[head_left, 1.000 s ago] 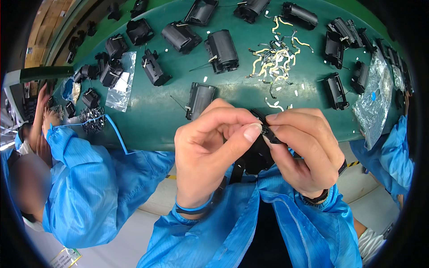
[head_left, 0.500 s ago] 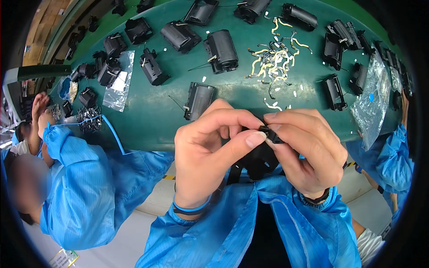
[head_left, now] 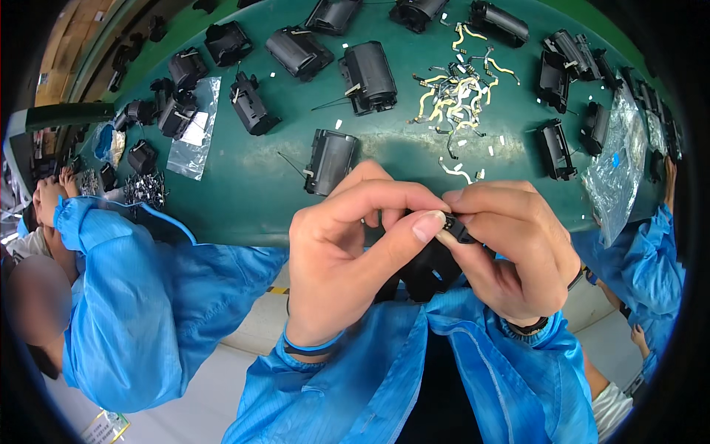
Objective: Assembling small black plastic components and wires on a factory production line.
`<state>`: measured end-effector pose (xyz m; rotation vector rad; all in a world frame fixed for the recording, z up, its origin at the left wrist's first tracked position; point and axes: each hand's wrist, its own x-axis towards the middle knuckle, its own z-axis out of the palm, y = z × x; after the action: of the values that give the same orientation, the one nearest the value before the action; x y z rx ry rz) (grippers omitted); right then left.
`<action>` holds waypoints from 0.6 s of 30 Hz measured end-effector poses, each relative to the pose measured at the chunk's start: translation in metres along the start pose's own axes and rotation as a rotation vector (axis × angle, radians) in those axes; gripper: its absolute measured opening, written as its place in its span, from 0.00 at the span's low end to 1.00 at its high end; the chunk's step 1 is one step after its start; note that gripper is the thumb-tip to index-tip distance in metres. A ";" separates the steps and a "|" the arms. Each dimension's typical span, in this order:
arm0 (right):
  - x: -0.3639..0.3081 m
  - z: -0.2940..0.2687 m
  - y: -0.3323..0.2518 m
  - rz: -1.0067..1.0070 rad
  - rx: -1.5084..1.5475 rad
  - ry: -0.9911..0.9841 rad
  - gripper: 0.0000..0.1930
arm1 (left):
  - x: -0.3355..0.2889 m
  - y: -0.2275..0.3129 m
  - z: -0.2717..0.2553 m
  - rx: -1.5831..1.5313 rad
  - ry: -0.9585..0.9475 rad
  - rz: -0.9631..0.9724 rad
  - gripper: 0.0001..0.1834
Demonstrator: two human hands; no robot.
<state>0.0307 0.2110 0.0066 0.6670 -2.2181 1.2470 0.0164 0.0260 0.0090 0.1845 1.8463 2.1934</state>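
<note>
Between my two hands is a small black plastic part (head_left: 460, 231), partly covered by my fingers. My left hand (head_left: 362, 244) pinches it between thumb and forefinger from the left. From the right, my right hand (head_left: 518, 244) grips it with thumb and fingertips. Under my hands, close to my body, a larger black piece (head_left: 430, 272) shows in part; whether it joins the small one I cannot tell. Just beyond my left hand a black half-round housing (head_left: 332, 163) with a thin wire lies on the green table (head_left: 244, 203).
A heap of yellow, white and black flex cables (head_left: 460, 100) lies beyond my right hand. Several black housings (head_left: 368, 78) are spread over the table. Clear plastic bags (head_left: 615, 174) lie at right and left. Blue-sleeved co-workers (head_left: 140, 303) sit on both sides.
My fingers have shifted slightly on the small black part, and it has turned a little and moved slightly right. The left co-worker's hands have come down and together.
</note>
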 end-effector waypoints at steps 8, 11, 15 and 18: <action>0.003 -0.002 0.001 0.041 0.051 -0.018 0.13 | 0.000 -0.001 0.002 0.068 0.040 0.081 0.07; 0.002 -0.002 0.002 0.055 0.102 0.017 0.13 | 0.000 0.000 0.005 0.016 0.063 0.078 0.08; 0.003 -0.008 0.001 -0.020 0.039 -0.003 0.16 | -0.002 -0.002 0.003 -0.013 0.049 0.208 0.12; 0.003 -0.006 -0.005 -0.042 0.027 0.003 0.18 | -0.003 -0.004 -0.002 0.022 0.012 0.277 0.13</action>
<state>0.0323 0.2136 0.0141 0.7184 -2.1773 1.2579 0.0189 0.0237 0.0045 0.4569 1.9527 2.3563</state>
